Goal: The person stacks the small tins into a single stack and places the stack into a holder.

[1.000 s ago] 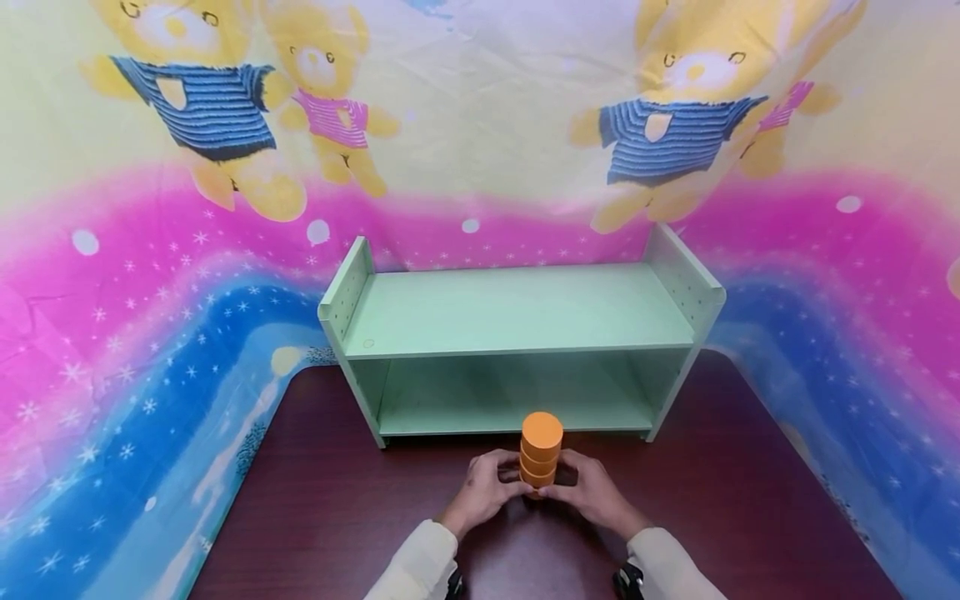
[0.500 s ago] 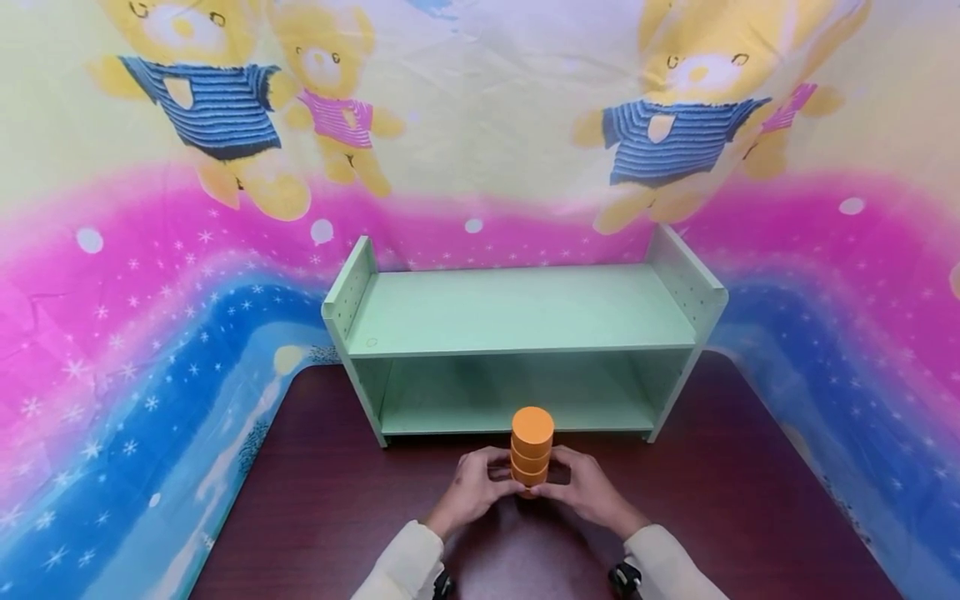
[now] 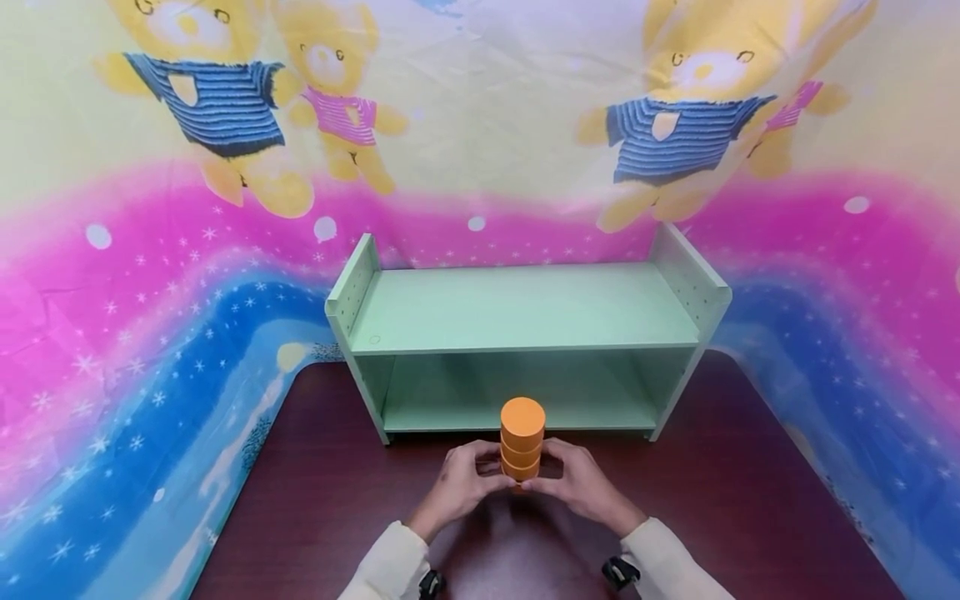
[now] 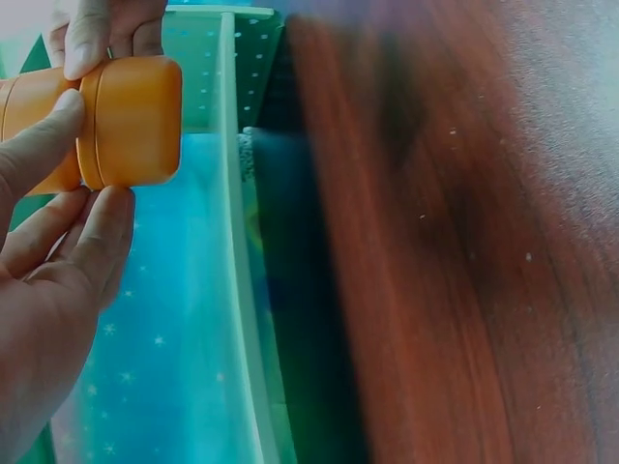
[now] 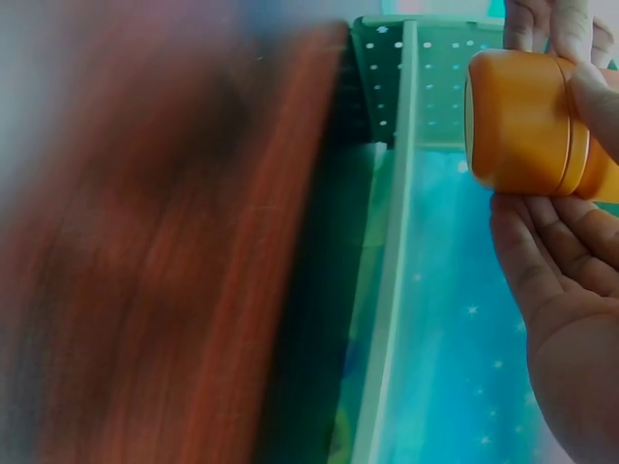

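Both hands hold an orange upright cylinder [image 3: 522,435] with ring-shaped seams, like jars stacked one on another, in front of the shelf unit. My left hand [image 3: 459,482] grips its lower part from the left, thumb at the front and fingers behind. From the right, my right hand [image 3: 585,483] grips the same lower part in a mirrored hold. The thumbs come close together at the front in the head view. Both wrist views show a rounded bottom end on the orange cylinder [image 4: 135,121], with a gap between it and the tabletop. Fingers and thumbs hide part of its lower section.
A pale green two-tier shelf unit [image 3: 517,308] with raised side panels stands at the back of the dark red-brown table [image 3: 322,517]. Behind and beside it hangs a cloth backdrop [image 3: 465,108] printed with bears and stars.
Both hands have carried the orange cylinder to the left and slightly up in the head view. The hold stays the same, and the view itself has shifted a little.
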`<state>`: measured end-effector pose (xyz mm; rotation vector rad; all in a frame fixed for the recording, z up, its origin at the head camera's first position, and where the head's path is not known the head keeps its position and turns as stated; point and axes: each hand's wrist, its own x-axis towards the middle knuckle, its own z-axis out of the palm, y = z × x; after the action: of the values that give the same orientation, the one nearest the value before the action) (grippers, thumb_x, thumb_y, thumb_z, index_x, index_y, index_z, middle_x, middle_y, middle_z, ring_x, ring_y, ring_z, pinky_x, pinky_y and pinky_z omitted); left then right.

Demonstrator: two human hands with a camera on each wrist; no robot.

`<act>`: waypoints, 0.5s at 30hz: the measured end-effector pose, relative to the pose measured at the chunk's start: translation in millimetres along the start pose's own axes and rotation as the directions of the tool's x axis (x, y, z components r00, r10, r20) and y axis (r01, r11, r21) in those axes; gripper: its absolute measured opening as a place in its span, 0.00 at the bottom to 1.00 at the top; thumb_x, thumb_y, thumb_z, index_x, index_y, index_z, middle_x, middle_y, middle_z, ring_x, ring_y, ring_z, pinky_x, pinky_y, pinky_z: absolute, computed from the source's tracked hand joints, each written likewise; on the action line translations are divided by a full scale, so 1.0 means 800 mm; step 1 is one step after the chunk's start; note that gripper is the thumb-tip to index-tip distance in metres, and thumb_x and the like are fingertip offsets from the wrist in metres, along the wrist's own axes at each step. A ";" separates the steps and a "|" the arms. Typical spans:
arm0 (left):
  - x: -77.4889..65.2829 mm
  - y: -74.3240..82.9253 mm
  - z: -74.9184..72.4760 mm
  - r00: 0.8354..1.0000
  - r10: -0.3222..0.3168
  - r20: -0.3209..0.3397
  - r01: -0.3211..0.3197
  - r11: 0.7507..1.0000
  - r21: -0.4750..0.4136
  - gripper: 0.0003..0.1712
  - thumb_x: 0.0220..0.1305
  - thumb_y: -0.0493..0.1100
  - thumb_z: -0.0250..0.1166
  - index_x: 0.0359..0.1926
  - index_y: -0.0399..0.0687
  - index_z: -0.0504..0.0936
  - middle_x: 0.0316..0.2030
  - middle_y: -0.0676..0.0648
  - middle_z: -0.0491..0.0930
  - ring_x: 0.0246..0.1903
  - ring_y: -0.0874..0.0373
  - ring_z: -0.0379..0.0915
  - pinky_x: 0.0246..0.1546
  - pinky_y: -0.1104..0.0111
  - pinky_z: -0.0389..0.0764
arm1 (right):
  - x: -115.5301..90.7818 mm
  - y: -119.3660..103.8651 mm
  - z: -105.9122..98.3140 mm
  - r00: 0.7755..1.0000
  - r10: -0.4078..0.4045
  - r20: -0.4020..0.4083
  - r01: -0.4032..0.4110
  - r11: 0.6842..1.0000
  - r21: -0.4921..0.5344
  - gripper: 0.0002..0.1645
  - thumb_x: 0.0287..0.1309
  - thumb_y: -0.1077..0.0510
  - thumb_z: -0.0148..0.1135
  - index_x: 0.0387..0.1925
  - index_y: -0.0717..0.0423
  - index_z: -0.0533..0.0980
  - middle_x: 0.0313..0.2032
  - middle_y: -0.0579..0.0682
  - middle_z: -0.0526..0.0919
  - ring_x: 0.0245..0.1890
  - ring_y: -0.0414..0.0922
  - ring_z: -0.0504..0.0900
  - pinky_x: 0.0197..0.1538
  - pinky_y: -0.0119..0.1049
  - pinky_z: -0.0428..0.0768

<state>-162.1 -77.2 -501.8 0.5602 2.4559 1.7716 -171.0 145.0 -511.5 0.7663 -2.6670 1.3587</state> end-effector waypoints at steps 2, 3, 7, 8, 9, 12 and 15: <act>-0.001 0.002 -0.002 1.000 0.000 0.001 0.000 1.000 0.003 0.24 0.52 0.31 0.76 0.52 0.30 0.81 0.48 0.37 0.83 0.46 0.48 0.84 0.44 0.71 0.84 | 0.001 -0.004 -0.001 1.000 0.003 0.007 -0.003 1.000 -0.002 0.29 0.51 0.48 0.78 0.52 0.56 0.81 0.47 0.45 0.84 0.49 0.47 0.83 0.53 0.49 0.82; -0.001 0.003 -0.003 1.000 -0.001 0.002 0.001 1.000 0.007 0.24 0.53 0.31 0.76 0.52 0.30 0.81 0.48 0.37 0.83 0.47 0.47 0.84 0.44 0.71 0.84 | 0.002 -0.006 -0.001 1.000 0.006 0.011 -0.006 1.000 -0.003 0.29 0.51 0.48 0.78 0.52 0.56 0.81 0.47 0.45 0.84 0.49 0.47 0.83 0.53 0.49 0.82; -0.001 0.007 -0.006 1.000 -0.016 0.004 0.016 1.000 0.018 0.25 0.53 0.32 0.76 0.52 0.31 0.81 0.49 0.37 0.82 0.47 0.48 0.84 0.45 0.71 0.84 | 0.004 -0.011 -0.003 1.000 0.018 0.020 -0.018 1.000 -0.005 0.29 0.51 0.48 0.78 0.53 0.55 0.81 0.48 0.45 0.84 0.49 0.47 0.83 0.54 0.50 0.82; 0.000 0.007 -0.007 1.000 -0.015 0.004 0.015 1.000 0.022 0.25 0.53 0.32 0.76 0.52 0.31 0.81 0.49 0.37 0.82 0.47 0.48 0.84 0.45 0.71 0.84 | 0.005 -0.012 -0.004 1.000 0.020 0.023 -0.020 1.000 0.000 0.30 0.51 0.48 0.78 0.54 0.55 0.81 0.48 0.46 0.84 0.50 0.47 0.83 0.54 0.49 0.82; 0.000 0.008 -0.008 1.000 -0.012 0.003 0.012 1.000 0.028 0.25 0.53 0.32 0.77 0.52 0.31 0.81 0.49 0.37 0.83 0.47 0.48 0.84 0.45 0.71 0.84 | 0.006 -0.013 -0.005 0.999 0.022 0.025 -0.022 1.000 0.004 0.30 0.51 0.49 0.78 0.54 0.55 0.81 0.48 0.46 0.84 0.50 0.47 0.83 0.54 0.49 0.82; 0.000 0.012 -0.012 1.000 -0.001 0.004 0.001 0.999 0.041 0.25 0.53 0.33 0.77 0.53 0.32 0.81 0.49 0.37 0.83 0.47 0.48 0.84 0.45 0.69 0.85 | 0.008 -0.017 -0.007 1.000 0.020 0.023 -0.021 1.000 0.009 0.30 0.51 0.49 0.77 0.55 0.55 0.80 0.49 0.47 0.84 0.50 0.47 0.83 0.53 0.49 0.83; 0.002 0.015 -0.015 1.000 0.003 0.005 -0.003 0.999 0.050 0.25 0.53 0.33 0.77 0.53 0.32 0.81 0.49 0.38 0.83 0.47 0.48 0.84 0.46 0.69 0.85 | 0.011 -0.020 -0.009 1.000 0.008 0.019 -0.008 1.000 0.003 0.30 0.51 0.49 0.77 0.54 0.56 0.80 0.49 0.48 0.85 0.50 0.48 0.83 0.53 0.49 0.83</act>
<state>-163.7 -84.4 -486.5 0.5719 2.5032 1.7119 -172.4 138.9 -492.6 0.7737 -2.6859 1.3642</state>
